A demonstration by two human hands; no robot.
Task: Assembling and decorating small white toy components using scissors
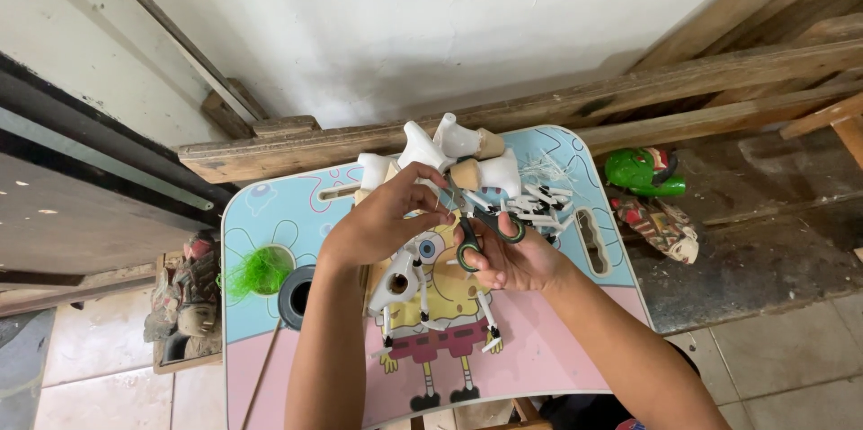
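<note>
Over the middle of the cartoon-printed desk (270, 214): right hand (512, 259) with fingers through green-handled scissors (481, 228), blades largely hidden. Left hand (382, 219) pinching something too small to identify (perhaps thread). Behind the scissors, white carved pieces (431, 147); left of them, green fibre tuft (256, 270). Forearms cut off below.

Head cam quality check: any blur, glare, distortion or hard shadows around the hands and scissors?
Head view: soft, even daylight with no glare on the glossy pastel cartoon-print table; the left hand, right hand and green-handled scissors are sharp, shadows beneath them faint; wide-angle distortion bends the rough wooden planks toward the edges; the tuft of green fibre is slightly soft.
</note>
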